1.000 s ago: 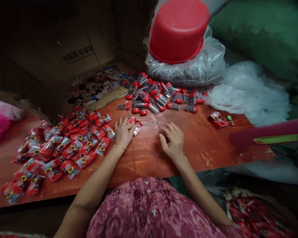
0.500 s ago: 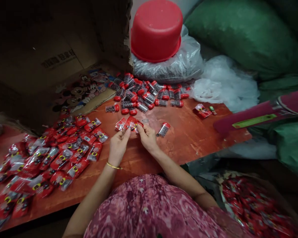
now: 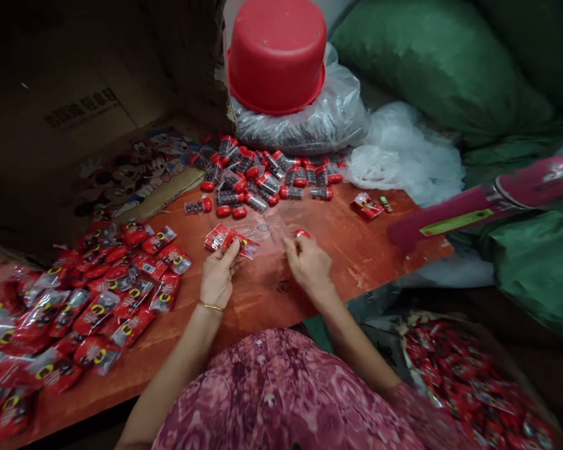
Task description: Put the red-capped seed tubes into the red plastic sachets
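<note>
My left hand pinches a few flat red printed packets, fanned out above the table, between thumb and fingers. To its right, my right hand curls closed over a small clear bottle with a red cap. Only that cap shows past the knuckles; the bottle's body is hidden behind the hand. Beyond both hands lies a heap of similar clear bottles with red caps and dark contents. On the left is a spread pile of filled red packets.
A cardboard box stands open at the left. Behind the bottles, an upturned red basin rests on a plastic bag. A magenta pole slants in at the right, near a red packet. More red packets fill a container below.
My right hand has let go of the red packets and moved right, onto the lone bottle. My left hand still holds the packets. The whole view has shifted slightly.
</note>
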`<action>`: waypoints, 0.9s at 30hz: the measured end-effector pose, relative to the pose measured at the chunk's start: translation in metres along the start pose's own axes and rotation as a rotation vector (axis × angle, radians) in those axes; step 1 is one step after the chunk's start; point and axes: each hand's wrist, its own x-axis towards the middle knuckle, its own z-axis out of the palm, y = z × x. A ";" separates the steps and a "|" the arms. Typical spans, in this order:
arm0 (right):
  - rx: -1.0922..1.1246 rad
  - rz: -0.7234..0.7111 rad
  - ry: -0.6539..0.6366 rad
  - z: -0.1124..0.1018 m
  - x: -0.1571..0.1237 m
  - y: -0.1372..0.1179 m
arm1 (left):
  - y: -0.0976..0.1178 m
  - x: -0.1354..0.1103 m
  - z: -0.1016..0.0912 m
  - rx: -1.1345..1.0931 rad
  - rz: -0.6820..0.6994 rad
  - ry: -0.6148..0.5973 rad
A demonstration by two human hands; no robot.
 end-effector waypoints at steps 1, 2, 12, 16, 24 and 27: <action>-0.126 0.087 0.009 -0.006 0.004 0.007 | 0.000 0.000 0.000 -0.003 -0.009 -0.006; -0.226 0.151 0.000 -0.009 0.007 0.013 | 0.000 0.000 0.001 -0.007 -0.021 -0.018; 0.095 -0.150 -0.053 0.013 0.000 0.018 | 0.003 -0.005 -0.002 -0.020 -0.081 -0.071; 0.577 -0.173 -0.106 -0.003 -0.020 0.013 | 0.007 -0.005 -0.009 -0.007 -0.079 -0.079; 0.690 -0.166 -0.315 -0.021 -0.027 -0.010 | 0.002 -0.007 -0.009 0.131 0.018 -0.152; 0.739 -0.134 -0.291 -0.015 -0.025 -0.013 | 0.002 -0.005 -0.012 0.177 0.066 -0.184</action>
